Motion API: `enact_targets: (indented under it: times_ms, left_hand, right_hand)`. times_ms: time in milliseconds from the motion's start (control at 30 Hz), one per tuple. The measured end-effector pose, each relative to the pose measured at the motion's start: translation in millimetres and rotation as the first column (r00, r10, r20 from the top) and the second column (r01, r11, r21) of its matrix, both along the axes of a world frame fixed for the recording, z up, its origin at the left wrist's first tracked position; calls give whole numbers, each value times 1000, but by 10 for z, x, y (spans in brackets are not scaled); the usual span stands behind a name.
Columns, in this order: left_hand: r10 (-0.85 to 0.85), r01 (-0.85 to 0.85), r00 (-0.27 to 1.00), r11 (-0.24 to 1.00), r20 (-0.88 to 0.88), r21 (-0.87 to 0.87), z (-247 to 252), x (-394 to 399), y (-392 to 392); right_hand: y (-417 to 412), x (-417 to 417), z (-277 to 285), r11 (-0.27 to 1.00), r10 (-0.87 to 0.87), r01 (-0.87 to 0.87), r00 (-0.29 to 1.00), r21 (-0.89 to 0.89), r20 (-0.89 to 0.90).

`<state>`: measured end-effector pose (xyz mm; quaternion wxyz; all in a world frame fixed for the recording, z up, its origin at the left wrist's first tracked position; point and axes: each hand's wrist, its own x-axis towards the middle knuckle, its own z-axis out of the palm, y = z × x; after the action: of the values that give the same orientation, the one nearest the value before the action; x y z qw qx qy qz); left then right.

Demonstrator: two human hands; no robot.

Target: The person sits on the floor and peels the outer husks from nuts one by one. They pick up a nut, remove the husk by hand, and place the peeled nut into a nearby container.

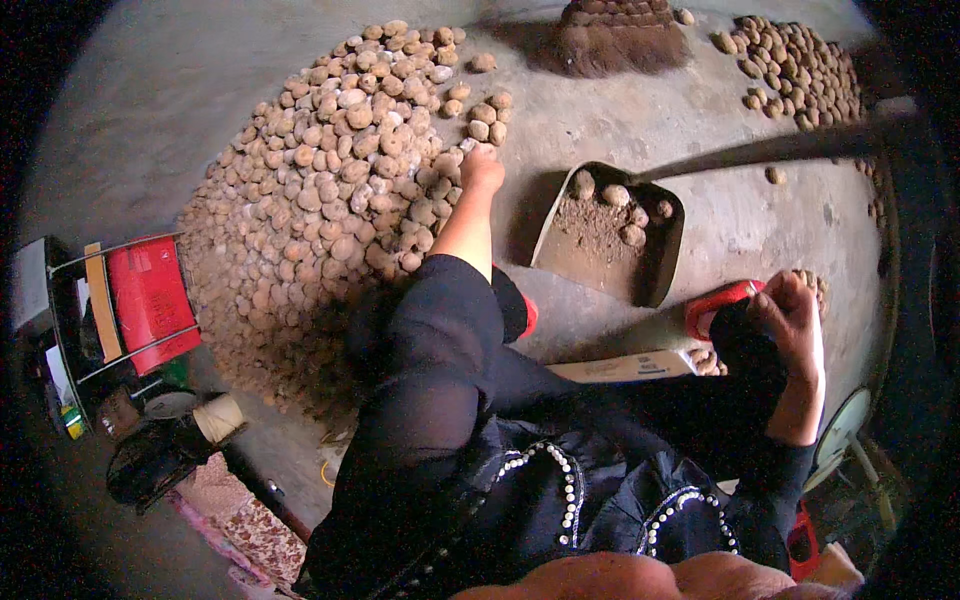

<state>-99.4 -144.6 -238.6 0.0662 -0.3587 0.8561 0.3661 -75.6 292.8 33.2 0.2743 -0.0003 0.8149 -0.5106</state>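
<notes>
A large heap of round, dusty brown potatoes (322,172) spreads over the floor on the left. At its right edge is my left hand (482,168), reaching down with curled fingers; a pale potato (468,145) lies by the fingertips, and I cannot see whether they grip it. My right hand (786,309) is above my right leg, its fingers bent in toward the palm, and their contents are hidden. Between my hands on the floor sits a long-handled dustpan (592,262) holding loose dirt and several potatoes (616,196).
A broom head (622,45) rests on the floor at the far side. Another potato pile (806,71) lies far right. The dustpan's handle (750,154) slants right. Beside the heap stands a rack with a red panel (154,304). A white box (622,367) lies near my legs.
</notes>
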Motion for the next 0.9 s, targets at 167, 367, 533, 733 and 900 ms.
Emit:
enact_targets:
  times_ms: [167,367,533,733,900]
  left_hand:
    - [-46,43,999,988,-17,-145,-297,-311,-114]
    - [-111,116,993,952,35,-284,-621,-572,-58]
    - [-108,137,989,926,103,-352,-677,-660,28]
    - [12,-26,998,970,-57,-241,-503,-593,97]
    - [548,-52,735,632,-399,773,-773,-341,-240]
  right_hand:
    - [-302,-166,88,993,-62,52,994,103,89]
    - [-119,-349,-224,991,-29,15,994,131,103]
    - [-163,-398,-280,982,-111,87,983,167,144]
    - [-180,-327,-216,980,-89,74,993,182,77]
    - [-739,-359,327,989,-77,41,964,142,255]
